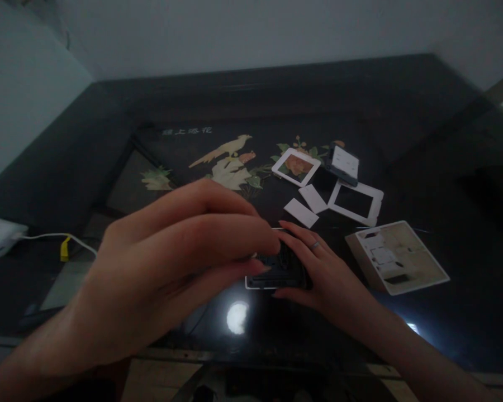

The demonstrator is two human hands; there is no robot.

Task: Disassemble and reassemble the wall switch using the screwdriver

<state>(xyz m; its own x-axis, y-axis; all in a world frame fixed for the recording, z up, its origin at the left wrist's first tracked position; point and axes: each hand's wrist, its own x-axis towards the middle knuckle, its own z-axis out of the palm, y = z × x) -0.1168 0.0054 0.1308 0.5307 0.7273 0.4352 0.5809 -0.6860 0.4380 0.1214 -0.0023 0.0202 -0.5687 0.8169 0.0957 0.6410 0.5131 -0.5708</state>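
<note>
My right hand [318, 262], with a ring on one finger, grips a dark wall switch module [283, 273] with a white rim. The module lies on the dark table, its black side facing up. Closer to the camera, my left hand [188, 262] has thumb and fingers pinched together over the module's left part. Anything between those fingertips is too small or too hidden to make out. Much of the module is covered by both hands.
Behind the module lie two white frames [285, 174] [373, 215], two white rectangular plates [302, 213] [313, 199] and another switch module [344, 164]. A box [419, 257] stands right. At left, a white device [0, 237] has a cable [46, 237] with a yellow tag [64, 249].
</note>
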